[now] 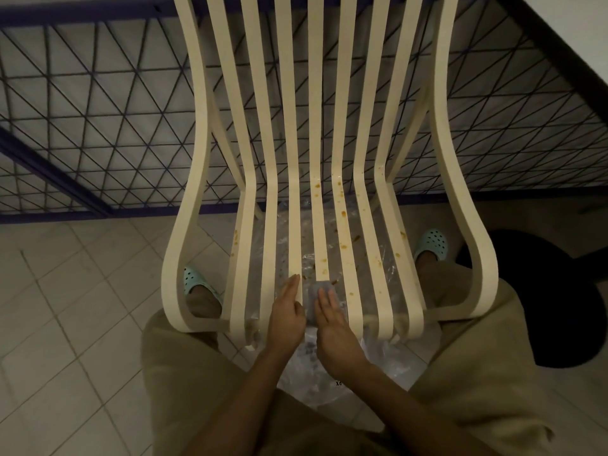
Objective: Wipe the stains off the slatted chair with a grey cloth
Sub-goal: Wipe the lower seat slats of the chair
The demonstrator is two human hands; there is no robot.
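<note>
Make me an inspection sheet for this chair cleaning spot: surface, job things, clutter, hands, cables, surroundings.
Surface: tiled floor, with a clear plastic sheet spread under the chair.
Job's things: cream slatted chair; orange-brown stains dot several slats, mostly middle and right; grey cloth lies on a middle slat near the front edge.
Clutter: nothing seen.
Hands: left hand rests on a slat, fingers straight; right hand presses the grey cloth with straight fingers.
Cables: nothing seen.
Surroundings: dark metal grid behind the chair; black round object on the floor at right; the person's teal clogs either side.
</note>
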